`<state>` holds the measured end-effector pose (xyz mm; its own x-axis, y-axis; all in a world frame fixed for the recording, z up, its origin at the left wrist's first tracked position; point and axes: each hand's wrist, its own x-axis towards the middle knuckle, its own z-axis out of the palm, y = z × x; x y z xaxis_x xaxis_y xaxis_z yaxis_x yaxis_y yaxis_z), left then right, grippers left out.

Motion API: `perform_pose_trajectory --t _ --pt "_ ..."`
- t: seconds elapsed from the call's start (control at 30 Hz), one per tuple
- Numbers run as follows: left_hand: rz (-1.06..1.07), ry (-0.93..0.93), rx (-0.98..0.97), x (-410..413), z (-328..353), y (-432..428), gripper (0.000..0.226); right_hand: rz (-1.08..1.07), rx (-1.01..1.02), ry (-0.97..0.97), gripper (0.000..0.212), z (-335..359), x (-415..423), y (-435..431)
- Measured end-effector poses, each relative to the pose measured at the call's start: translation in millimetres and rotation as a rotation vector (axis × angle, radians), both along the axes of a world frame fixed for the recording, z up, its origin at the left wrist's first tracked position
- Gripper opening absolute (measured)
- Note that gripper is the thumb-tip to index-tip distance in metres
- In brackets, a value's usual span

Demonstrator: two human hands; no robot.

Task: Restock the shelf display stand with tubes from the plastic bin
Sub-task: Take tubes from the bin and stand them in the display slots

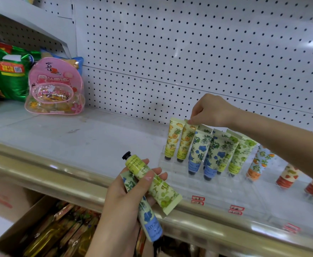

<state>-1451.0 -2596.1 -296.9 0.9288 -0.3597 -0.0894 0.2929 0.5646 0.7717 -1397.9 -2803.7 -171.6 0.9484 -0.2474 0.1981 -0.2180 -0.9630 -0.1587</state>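
A clear stepped display stand [176, 164] sits on the white shelf and holds several patterned tubes cap-down. My right hand [210, 111] pinches the top crimp of a yellow pineapple tube [185, 143], the second from the left in the back row. Beside it stand another pineapple tube [172, 139], two blue-flower tubes [198, 151] and green-leaf tubes [240, 154]. My left hand [126, 197], held below the shelf's front edge, grips two tubes: a green-leaf tube [153, 184] with its black cap up and a blue-flower tube [149, 219] with its cap down. The plastic bin is out of view.
Orange and red tubes [261, 164] stand further right on the stand. A pink clear pouch [54, 88] and green bags [7, 73] sit at the shelf's left. The shelf has a gold front rail [59, 175]. Below is a cardboard box [46, 232] of packets.
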Motion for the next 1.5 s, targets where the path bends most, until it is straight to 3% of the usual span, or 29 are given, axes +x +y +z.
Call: perform_pose_trajectory --t 0.43,0.67,0.77,0.93,1.03,1.17,1.27,1.4,1.5 --pt "-0.037 -0.047 0.005 0 -2 0 0.041 0.033 0.011 -0.009 0.014 3 -7 -6" --pt "-0.085 -0.056 -0.006 -7 2 -2 0.037 0.143 0.083 -0.313 0.008 24 -46 8" --pt "-0.068 -0.052 -0.039 -11 4 -4 0.035 0.288 0.042 -0.238 0.008 13 -80 31" --pt "-0.049 -0.041 -0.168 -22 9 -10 0.031 0.372 -0.118 0.055 0.042 -22 -114 58" --pt "-0.036 -0.051 -0.195 -28 10 -15 0.030 0.386 0.038 0.103 0.031 -39 -119 54" --pt "-0.073 -0.063 -0.147 -36 9 -23 0.036 0.303 0.515 0.085 0.013 -50 -140 46" --pt "-0.145 -0.107 -0.054 -43 6 -30 0.037 0.204 0.744 0.005 0.018 -44 -166 31" --pt "-0.206 -0.141 0.021 -49 2 -41 0.028 0.088 0.728 -0.187 0.011 -13 -192 2" --pt "-0.194 -0.104 0.014 -49 1 -45 0.020 0.035 0.639 -0.305 0.018 9 -198 -24"
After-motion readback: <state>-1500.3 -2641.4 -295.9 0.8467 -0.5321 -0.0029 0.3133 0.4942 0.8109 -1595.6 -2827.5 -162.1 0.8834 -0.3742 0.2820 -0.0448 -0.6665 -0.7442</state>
